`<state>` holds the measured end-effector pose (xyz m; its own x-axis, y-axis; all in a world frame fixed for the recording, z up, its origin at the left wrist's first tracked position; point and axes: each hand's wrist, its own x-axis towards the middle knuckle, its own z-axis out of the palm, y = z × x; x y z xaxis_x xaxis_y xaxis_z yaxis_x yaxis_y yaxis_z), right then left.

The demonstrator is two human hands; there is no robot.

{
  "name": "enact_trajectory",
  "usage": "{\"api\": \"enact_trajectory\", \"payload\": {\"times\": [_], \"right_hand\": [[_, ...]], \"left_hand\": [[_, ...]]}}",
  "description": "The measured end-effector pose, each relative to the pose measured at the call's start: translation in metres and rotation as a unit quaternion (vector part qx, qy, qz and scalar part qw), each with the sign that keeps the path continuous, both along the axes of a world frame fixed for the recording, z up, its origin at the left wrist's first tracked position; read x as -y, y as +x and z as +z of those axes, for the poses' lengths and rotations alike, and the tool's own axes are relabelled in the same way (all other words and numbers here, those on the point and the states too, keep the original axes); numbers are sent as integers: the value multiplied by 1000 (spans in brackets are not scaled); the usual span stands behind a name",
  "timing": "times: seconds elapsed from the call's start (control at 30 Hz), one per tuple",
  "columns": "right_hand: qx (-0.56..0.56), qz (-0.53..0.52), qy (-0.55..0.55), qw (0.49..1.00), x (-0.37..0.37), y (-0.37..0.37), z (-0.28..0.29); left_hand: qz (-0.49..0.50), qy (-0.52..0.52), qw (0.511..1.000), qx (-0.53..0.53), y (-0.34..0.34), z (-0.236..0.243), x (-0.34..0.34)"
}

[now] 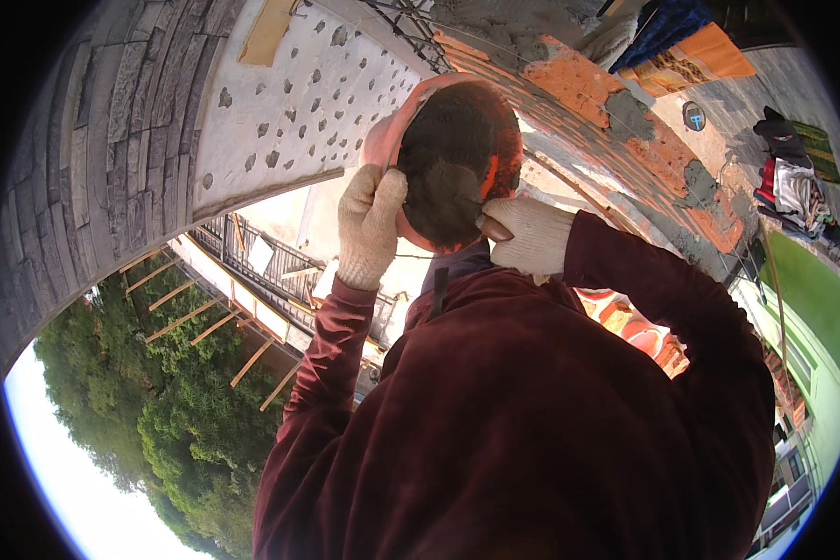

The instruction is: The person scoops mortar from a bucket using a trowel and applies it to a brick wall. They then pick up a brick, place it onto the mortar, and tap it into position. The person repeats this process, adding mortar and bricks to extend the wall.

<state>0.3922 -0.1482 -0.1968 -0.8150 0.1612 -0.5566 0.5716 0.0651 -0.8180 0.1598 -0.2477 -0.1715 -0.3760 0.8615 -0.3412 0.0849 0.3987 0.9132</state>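
Note:
A reddish plastic bucket [379, 145] is tilted in front of my chest, its mouth turned up toward me. Wet grey mortar [446, 121] lies inside and coats the walls. My left hand [369, 224], in a cream knitted glove, grips the bucket's left rim with the thumb over the edge. At the lower right rim, my gloved right hand [530, 233] is closed around the handle of a trowel [455, 189]. The trowel's blade is in the bucket against the mortar, smeared grey, so its outline is hard to make out.
A white wall with chipped dark pits [294, 117] and a grey stone-clad wall [93, 140] stand on the left. Orange brickwork [569, 89] with mortar patches runs along the upper right. Clothes [793, 187] lie at far right. Wooden strips [217, 327] jut out below left, near trees.

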Motion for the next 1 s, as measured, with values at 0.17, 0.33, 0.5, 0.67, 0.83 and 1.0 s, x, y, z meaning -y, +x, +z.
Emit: {"api": "enact_trajectory", "payload": {"times": [0.17, 0.33, 0.5, 0.67, 0.83, 1.0], "right_hand": [[86, -66, -196, 975, -5, 8, 19], [78, -77, -188, 976, -22, 38, 27], [59, -122, -115, 984, -43, 65, 62], [123, -173, -28, 977, -74, 107, 86], [102, -154, 294, 938, -108, 138, 48], [215, -119, 502, 829, -115, 127, -58]], "left_hand": [[-2, 55, 995, -89, 23, -26, 5], [110, 47, 993, 12, 9, -44, 10], [138, 81, 983, 87, 6, -71, 10], [163, 59, 978, 117, 8, -97, 13], [178, 57, 975, 116, 11, -128, 18], [178, 32, 972, 147, 24, -117, 19]]}}
